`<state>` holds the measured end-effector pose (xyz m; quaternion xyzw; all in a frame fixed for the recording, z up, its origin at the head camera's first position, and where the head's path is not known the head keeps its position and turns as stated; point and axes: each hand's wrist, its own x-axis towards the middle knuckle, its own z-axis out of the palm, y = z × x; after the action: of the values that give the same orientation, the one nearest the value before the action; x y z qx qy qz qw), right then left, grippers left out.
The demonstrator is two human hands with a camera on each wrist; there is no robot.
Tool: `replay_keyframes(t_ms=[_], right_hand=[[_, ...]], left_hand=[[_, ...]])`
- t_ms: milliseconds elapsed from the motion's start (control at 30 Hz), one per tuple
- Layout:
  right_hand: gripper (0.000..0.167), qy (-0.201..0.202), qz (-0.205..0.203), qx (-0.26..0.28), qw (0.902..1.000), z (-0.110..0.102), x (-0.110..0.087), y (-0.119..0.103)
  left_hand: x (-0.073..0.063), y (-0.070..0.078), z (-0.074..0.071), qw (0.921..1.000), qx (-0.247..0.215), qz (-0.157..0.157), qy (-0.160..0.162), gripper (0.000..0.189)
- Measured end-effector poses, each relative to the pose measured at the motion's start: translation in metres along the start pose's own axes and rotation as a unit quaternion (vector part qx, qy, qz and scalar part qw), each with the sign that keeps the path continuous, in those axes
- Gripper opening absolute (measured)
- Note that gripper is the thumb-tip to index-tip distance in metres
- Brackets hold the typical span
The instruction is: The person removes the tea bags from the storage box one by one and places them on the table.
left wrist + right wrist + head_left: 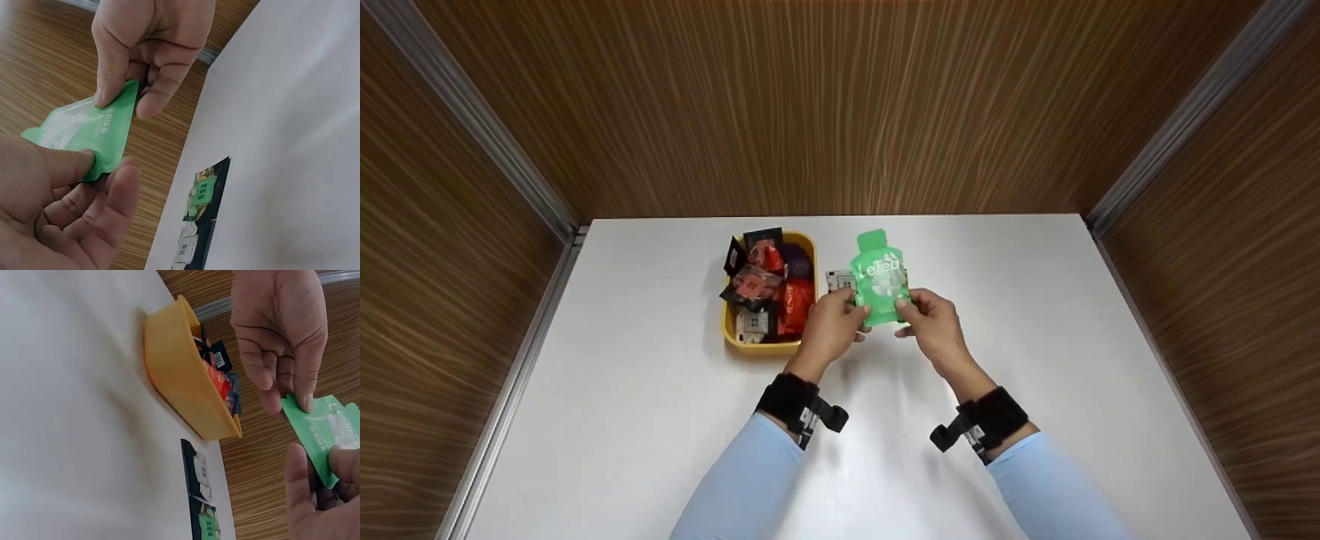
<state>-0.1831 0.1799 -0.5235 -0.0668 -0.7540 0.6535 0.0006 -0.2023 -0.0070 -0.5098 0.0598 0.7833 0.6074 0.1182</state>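
The left hand (831,324) and right hand (936,324) each firmly pinch a lower corner of a glossy, bottle-shaped green pouch (879,283) above the smooth white bench (607,390), beside a round-cornered yellow bin (765,350) of shiny packets (798,307).

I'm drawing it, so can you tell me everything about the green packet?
The green packet is shiny and bottle-shaped, with a cap-like tab on top. It looks like plastic or foil. White print reads "LeTea" above a pale picture. No tear shows. The left hand and right hand pinch its lower corners, holding it above the white table.
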Motion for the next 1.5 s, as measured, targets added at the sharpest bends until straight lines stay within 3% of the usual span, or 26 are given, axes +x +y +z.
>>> replay_keyframes(t_ms=[133,400,567,700,833,1033,1133,1233,1333,1500], right_hand=[[0.020,0.025,0.004,-0.034,0.9991,-0.001,0.002,0.010],[0.016,0.051,0.019,0.010,0.9985,-0.007,0.007,0.024],[0.021,0.081,0.032,0.024,0.9959,-0.021,0.020,0.033],[0.026,0.112,0.044,-0.003,0.9927,-0.038,0.036,0.042],[0.030,0.126,0.069,-0.048,0.9885,-0.054,0.053,0.049],[0.036,0.101,0.113,-0.097,0.9837,-0.065,0.070,0.059],[0.037,0.091,0.127,-0.113,0.9813,-0.067,0.074,0.064],[0.036,0.086,0.134,-0.125,0.9793,-0.068,0.079,0.067],[0.037,0.085,0.138,-0.168,0.9723,-0.070,0.083,0.068],[0.041,0.094,0.131,-0.292,0.9427,-0.072,0.087,0.069]], left_hand=[[0.002,-0.006,0.010,0.9994,0.009,-0.004,0.034,0.014],[0.013,-0.017,0.030,0.9969,0.039,0.006,0.067,0.032],[0.016,-0.023,0.039,0.9915,0.108,0.029,0.066,0.045],[0.013,-0.033,0.042,0.9794,0.189,0.057,0.043,0.039],[0.011,-0.043,0.042,0.9605,0.266,0.079,0.012,0.037],[0.005,-0.053,0.045,0.9263,0.371,0.063,-0.014,0.038],[0.000,-0.057,0.048,0.9126,0.402,0.074,-0.018,0.038],[-0.003,-0.061,0.050,0.9041,0.417,0.091,-0.020,0.037],[-0.004,-0.062,0.051,0.9013,0.421,0.101,-0.022,0.035],[-0.002,-0.061,0.052,0.8993,0.422,0.113,-0.023,0.029]])
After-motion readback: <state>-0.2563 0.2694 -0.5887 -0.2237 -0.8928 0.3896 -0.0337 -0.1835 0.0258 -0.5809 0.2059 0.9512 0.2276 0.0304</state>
